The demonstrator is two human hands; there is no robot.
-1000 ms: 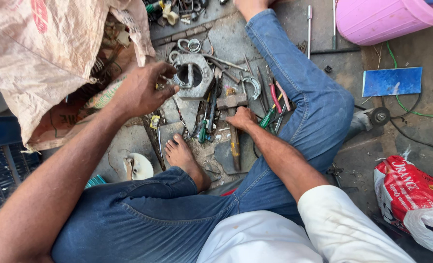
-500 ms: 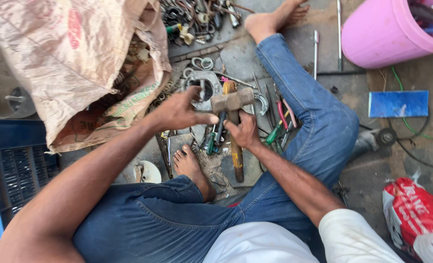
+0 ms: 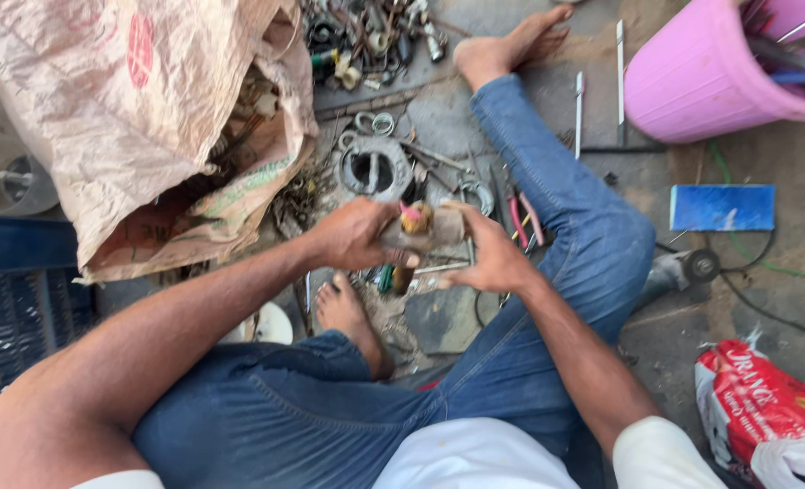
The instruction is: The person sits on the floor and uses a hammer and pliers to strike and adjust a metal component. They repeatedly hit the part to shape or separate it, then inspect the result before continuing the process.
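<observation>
Gripping a small brass-and-metal fitting (image 3: 423,228) between them, the left hand (image 3: 357,235) and right hand (image 3: 488,258) have lifted it off the tool-strewn floor (image 3: 438,118) since a second ago, fingers closed round it, above the ring-shaped part (image 3: 375,170).

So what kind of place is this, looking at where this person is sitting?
Probably an informal floor-level repair workshop or scrap-parts stall. Loose metal rings, pliers and fittings litter the concrete floor, a torn tan sack spills more parts, and both hands hold a small brass-and-metal fitting.
</observation>
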